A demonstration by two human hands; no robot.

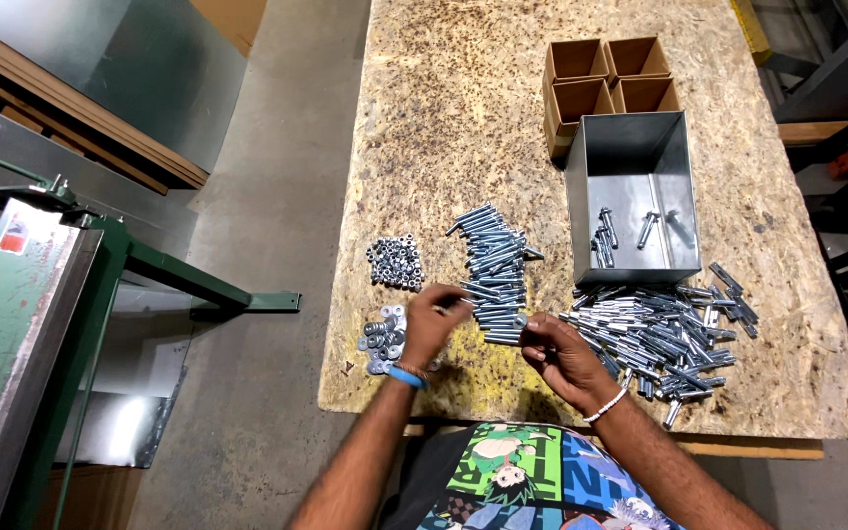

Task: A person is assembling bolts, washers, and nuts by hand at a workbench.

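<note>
My left hand point(431, 322) pinches one end of a long silver bolt point(488, 313) near the table's front edge. My right hand point(559, 355) has its fingertips closed on a small nut at the bolt's other end. Just behind my hands lies a row of bare bolts point(496, 263). A pile of nuts point(396, 262) and a pile of washers point(383, 339) sit to the left. A heap of sleeved anchor bolts point(662, 336) lies to the right.
An open metal box point(676, 157) holding a few anchor bolts stands behind the heap. Several brown cardboard boxes point(609, 79) sit further back on the chipboard table point(463, 88). A green metal machine point(31, 324) stands on the concrete floor at the left.
</note>
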